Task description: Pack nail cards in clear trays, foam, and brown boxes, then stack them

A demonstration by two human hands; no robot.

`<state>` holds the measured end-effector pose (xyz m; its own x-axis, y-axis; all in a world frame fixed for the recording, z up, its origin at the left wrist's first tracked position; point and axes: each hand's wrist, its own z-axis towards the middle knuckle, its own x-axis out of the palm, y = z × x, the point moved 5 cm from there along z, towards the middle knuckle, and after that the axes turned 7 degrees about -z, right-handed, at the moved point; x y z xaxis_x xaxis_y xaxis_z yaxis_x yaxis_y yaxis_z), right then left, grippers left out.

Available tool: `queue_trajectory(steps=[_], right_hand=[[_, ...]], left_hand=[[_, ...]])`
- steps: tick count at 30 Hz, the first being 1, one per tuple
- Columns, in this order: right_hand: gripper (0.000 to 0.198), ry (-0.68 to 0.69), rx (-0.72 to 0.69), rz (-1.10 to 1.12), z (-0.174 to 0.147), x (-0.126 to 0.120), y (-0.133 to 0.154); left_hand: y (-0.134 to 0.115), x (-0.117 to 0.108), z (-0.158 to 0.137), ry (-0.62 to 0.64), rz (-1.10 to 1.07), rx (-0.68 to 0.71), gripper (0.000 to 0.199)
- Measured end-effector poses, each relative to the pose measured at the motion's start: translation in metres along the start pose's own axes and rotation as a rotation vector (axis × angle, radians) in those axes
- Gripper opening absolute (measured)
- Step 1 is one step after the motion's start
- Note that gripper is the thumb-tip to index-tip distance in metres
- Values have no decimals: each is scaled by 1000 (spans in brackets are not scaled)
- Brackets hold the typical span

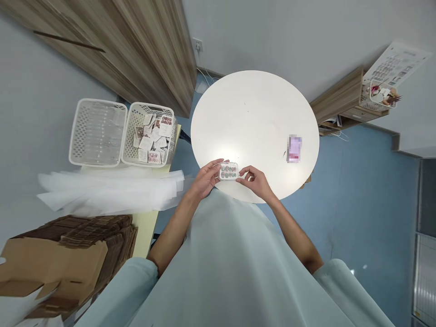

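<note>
A small clear plastic case [228, 171] with two rows of pink and green oval pieces is held over the near edge of the round white table [252, 109]. My left hand [206, 179] grips its left end, with the thumb lying along the side. At the opposite end, my right hand [255, 181] has thumb and forefinger closed on the case's right edge, the other fingers curled. What the oval pieces are is too small to tell for certain.
A pixelated pinkish item [294, 149] lies on the table's right side. To the left stand a white basket of small packets [150, 136], a white basket of clear plastic pieces [98, 131], white translucent sheets [112, 193] and stacked cardboard boxes [57, 263].
</note>
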<state>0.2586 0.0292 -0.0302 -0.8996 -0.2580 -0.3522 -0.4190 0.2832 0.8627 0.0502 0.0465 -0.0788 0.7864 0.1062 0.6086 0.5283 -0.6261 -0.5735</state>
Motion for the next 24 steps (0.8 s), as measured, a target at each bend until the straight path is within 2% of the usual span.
queue_trajectory(steps=[3, 7, 9, 12, 14, 17, 24], right_hand=[[45, -16, 86, 44, 0, 7, -13], [47, 111, 215, 169, 1, 27, -24], [46, 147, 230, 253, 0, 34, -24], [44, 138, 234, 351, 0, 39, -22], [43, 131, 240, 382, 1, 41, -22], [43, 125, 258, 394, 3, 44, -25], [45, 139, 288, 369, 10, 58, -29]], left_hand=[[-3, 1, -1, 1, 40, 19, 44], [-5, 3, -1, 20, 107, 46, 48], [-7, 3, -2, 22, 148, 57, 54], [-12, -6, -5, -53, 266, 62, 65], [-15, -15, -9, -110, 405, 24, 75], [-15, -27, -15, -117, 576, -50, 83], [-12, -46, -21, -152, 530, 56, 72]])
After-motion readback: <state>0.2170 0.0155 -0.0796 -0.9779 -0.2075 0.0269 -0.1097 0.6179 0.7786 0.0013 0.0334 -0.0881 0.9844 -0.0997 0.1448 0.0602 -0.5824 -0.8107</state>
